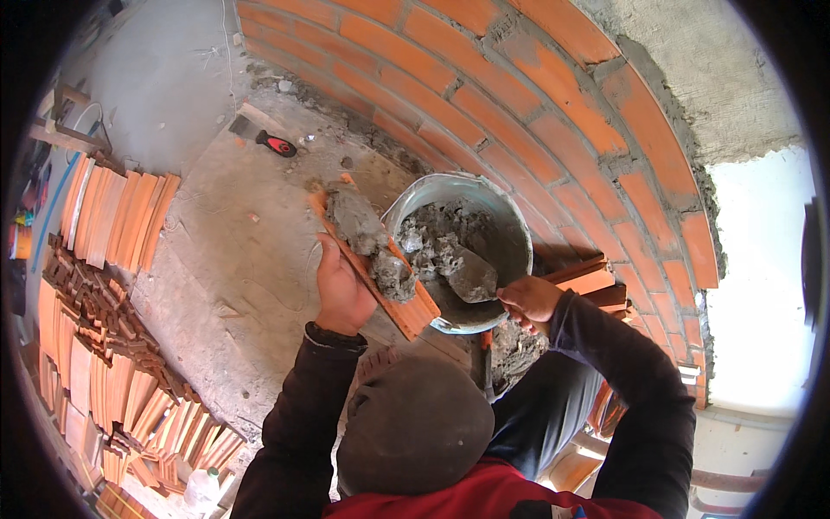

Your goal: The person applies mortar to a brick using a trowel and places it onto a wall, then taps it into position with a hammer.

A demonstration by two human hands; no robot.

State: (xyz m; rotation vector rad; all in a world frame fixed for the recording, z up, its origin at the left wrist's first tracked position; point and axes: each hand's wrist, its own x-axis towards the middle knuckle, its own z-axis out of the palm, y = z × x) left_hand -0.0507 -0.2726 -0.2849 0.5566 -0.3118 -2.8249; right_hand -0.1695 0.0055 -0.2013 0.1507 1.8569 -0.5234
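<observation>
My left hand [339,290] grips a long orange clay brick strip [417,313], held tilted beside a bucket, with wet grey mortar [354,221] heaped along its face. The fingers of my right hand [529,304] are closed round the handle of a trowel [471,277], whose mortar-coated blade rests among lumps of mortar inside the round bucket [462,190]. The bucket stands between the brick wall and me, its contents partly behind the blade.
A curved brick wall [545,130] rises at upper right. A scraper with red-black handle [277,144] lies on the dusty floor [233,277]. Stacked brick strips [121,216] line the left side. More strips [584,277] and loose rubble [519,363] sit right of the bucket.
</observation>
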